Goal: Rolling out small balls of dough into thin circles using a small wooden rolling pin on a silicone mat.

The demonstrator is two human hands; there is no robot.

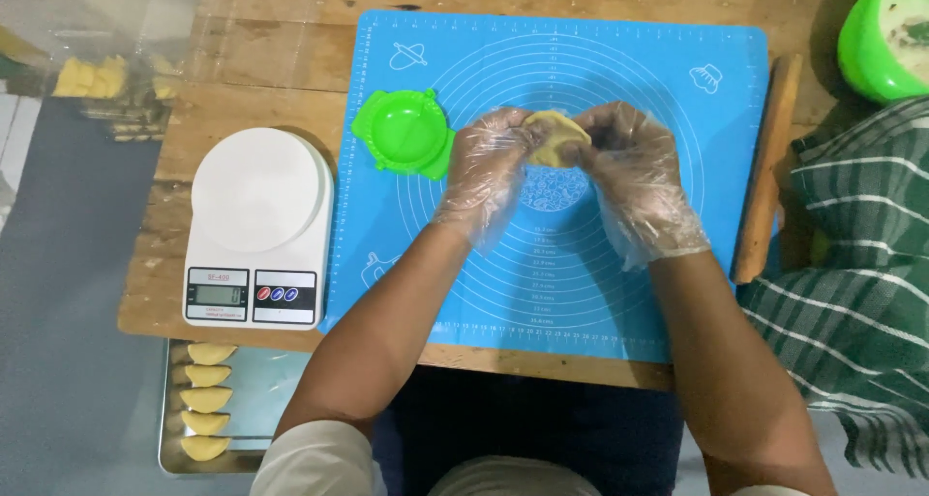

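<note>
Both my hands wear clear plastic gloves and meet above the middle of a blue silicone baking mat [677, 293]. Between them sits a pale yellow piece of dough [550, 136]. My left hand [489, 167] cups it from the left and my right hand [634, 172] pinches its right edge. A round green dumpling press [404, 131] lies open on the mat's left edge, just left of my left hand.
A white kitchen scale [259, 227] stands on the wooden table [261, 51] to the left. A wooden rolling pin [767, 172] lies along the mat's right side. A metal tray [254, 390] with several folded pastries sits below the table. A green bowl [876, 36] is at top right, with striped cloth [852, 273] beneath it.
</note>
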